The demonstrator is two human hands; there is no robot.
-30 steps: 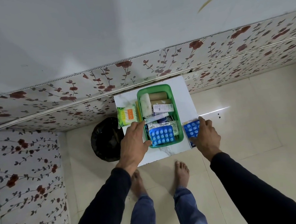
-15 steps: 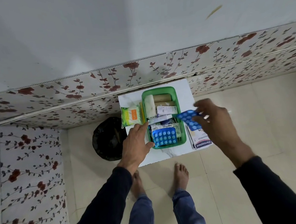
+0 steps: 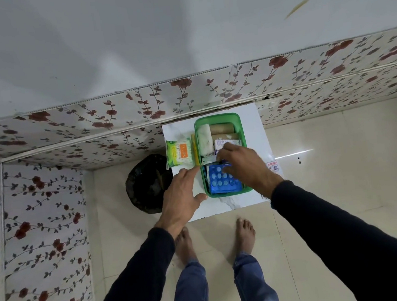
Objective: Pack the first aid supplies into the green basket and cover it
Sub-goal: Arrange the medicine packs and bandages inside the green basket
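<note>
The green basket (image 3: 218,118) stands on a small white table (image 3: 256,130). It holds a white gauze roll (image 3: 205,140), a brown bandage roll (image 3: 222,128), a white box (image 3: 224,142) and blue blister packs (image 3: 221,184). My right hand (image 3: 245,167) reaches into the basket from the right, its fingers closed on a blue blister pack lying on top of the others. My left hand (image 3: 182,195) holds the basket's near-left corner between thumb and forefinger. A green-and-white cotton bud pack (image 3: 179,152) lies on the table left of the basket.
A printed plaster box (image 3: 273,166) lies at the table's right edge, mostly hidden by my right wrist. A black bin bag (image 3: 147,184) sits on the floor left of the table. Floral wall panels close in behind and at left. My bare feet (image 3: 245,233) stand before the table.
My right hand lifted a blue blister pack from the table's right side, carried it left and lowered it into the basket. The plaster box beneath it was uncovered. My left hand stayed at the basket.
</note>
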